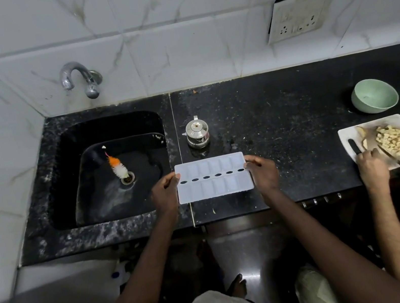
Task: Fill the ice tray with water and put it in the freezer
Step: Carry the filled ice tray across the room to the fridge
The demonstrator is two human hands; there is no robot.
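A: Where is my ice tray (213, 177)?
B: Over the black counter (280, 115), just right of the sink (99, 131), lying flat.
A: And my fingers?
B: Your left hand (164, 192) grips its left end, your right hand (264, 172) its right end, fingers curled on the rim.

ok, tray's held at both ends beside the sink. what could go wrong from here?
1. The ice tray is held only at its short ends by the left hand and right hand; once filled, it may sag and spill.
2. The steel pot stands just behind it; swinging toward the tap could knock it.
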